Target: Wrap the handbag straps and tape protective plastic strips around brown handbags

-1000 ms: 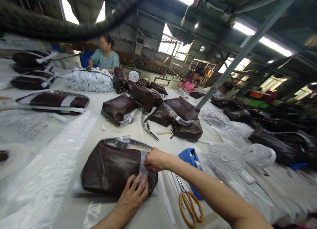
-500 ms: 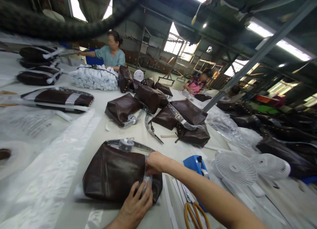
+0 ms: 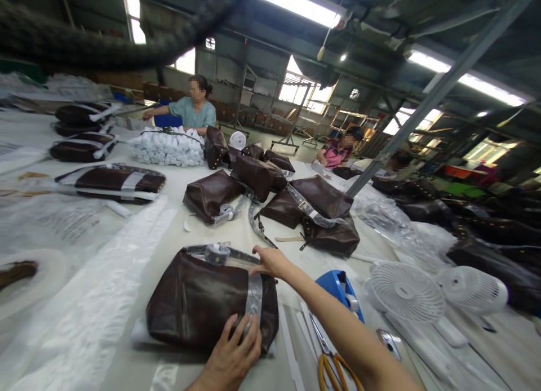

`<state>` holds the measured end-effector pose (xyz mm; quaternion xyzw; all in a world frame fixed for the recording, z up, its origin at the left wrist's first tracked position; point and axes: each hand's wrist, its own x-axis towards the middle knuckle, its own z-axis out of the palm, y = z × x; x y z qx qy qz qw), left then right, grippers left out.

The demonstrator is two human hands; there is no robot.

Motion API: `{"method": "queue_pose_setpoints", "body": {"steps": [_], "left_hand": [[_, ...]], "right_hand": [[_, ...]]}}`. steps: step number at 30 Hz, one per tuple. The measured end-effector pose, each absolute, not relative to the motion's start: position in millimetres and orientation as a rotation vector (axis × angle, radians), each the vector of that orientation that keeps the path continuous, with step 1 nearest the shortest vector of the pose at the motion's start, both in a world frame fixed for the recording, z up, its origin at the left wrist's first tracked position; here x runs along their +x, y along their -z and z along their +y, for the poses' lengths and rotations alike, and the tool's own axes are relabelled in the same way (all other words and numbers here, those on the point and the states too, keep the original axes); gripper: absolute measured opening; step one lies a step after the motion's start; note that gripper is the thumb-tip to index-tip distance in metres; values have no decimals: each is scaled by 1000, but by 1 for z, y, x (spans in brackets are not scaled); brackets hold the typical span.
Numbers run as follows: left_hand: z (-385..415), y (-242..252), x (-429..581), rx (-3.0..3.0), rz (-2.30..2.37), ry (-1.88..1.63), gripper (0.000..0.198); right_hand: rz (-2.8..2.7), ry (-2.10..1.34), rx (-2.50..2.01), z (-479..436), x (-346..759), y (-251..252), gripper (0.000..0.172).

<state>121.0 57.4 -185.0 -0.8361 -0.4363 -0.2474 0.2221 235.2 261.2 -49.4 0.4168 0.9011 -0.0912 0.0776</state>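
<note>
A dark brown leather bag [image 3: 203, 301] lies in front of me, with a wrapped strap [image 3: 217, 254] along its top edge. A clear plastic band [image 3: 254, 295] runs down the bag's right part. My left hand [image 3: 236, 346] rests on the lower front, fingers spread over the lower end of the band. At the top right edge, my right hand [image 3: 270, 262] touches the bag beside the band's upper end, its thumb and fingers apart.
Orange-handled scissors [image 3: 333, 365], a blue tape dispenser [image 3: 333, 284], a phone [image 3: 389, 344] and white fans [image 3: 406, 292] lie to the right. More brown bags [image 3: 321, 196] are piled behind. Wrapped bags [image 3: 112, 182] sit left. Two people work farther back.
My right hand has moved up from the band to the bag's top edge, and its fingers have opened. My left hand stays on the lower front. The view has shifted slightly.
</note>
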Motion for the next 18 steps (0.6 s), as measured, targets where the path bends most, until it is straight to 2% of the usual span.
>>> {"method": "queue_pose_setpoints", "body": {"steps": [3,8,12,15,18], "left_hand": [[58,181,122,-2301,-1230,716,32],[59,155,116,-2394,-1240,874,31],[52,136,89,-2639,-1266,1132,18],[51,126,51,-2456,-1459,1355,29],[64,113,6,-2182,-1688,1312,31]], "right_hand": [[2790,282,1498,230,234,61,49],[2932,372,1746,170,214,110,49],[2944,252,1760,160,203,134,45],[2925,150,1732,162,199,132,45],[2910,114,1730,162,199,128,46]]}}
